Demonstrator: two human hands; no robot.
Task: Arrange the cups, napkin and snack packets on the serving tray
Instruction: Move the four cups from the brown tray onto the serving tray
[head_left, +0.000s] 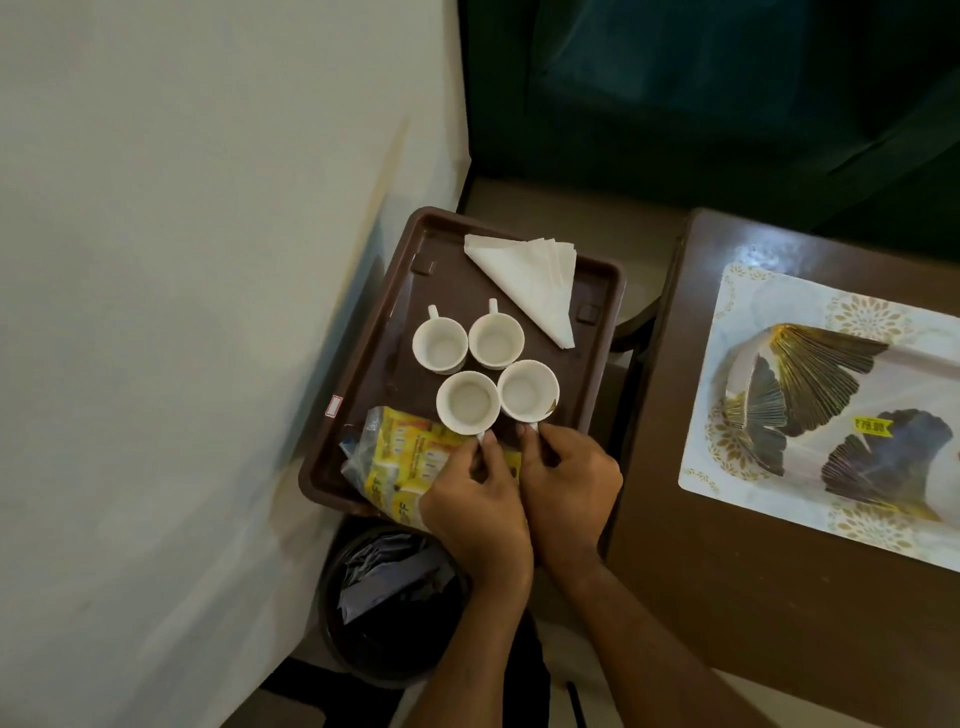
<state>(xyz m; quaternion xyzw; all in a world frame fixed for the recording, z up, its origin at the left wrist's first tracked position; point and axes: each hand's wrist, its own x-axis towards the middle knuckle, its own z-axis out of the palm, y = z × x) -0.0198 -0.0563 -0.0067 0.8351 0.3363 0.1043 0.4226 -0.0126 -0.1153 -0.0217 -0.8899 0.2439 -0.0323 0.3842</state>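
Observation:
A brown serving tray (387, 317) holds several white cups, a folded white napkin (530, 278) at its far end and yellow snack packets (400, 457) at its near left corner. Two cups (440, 345) (496, 340) stand at the middle with handles pointing away. My left hand (475, 512) pinches the handle of the near left cup (467, 402). My right hand (563, 491) pinches the handle of the near right cup (527, 391), whose rim shows a gold mark. Both near cups rest on the tray and touch each other. My left hand covers part of the packets.
A white sheet (182, 312) lies to the left of the tray. A dark bin (384, 597) with wrappers stands below it. At right, a brown table (727, 597) carries a decorated tray (779, 457) with gold leaf-shaped dishes (810, 374).

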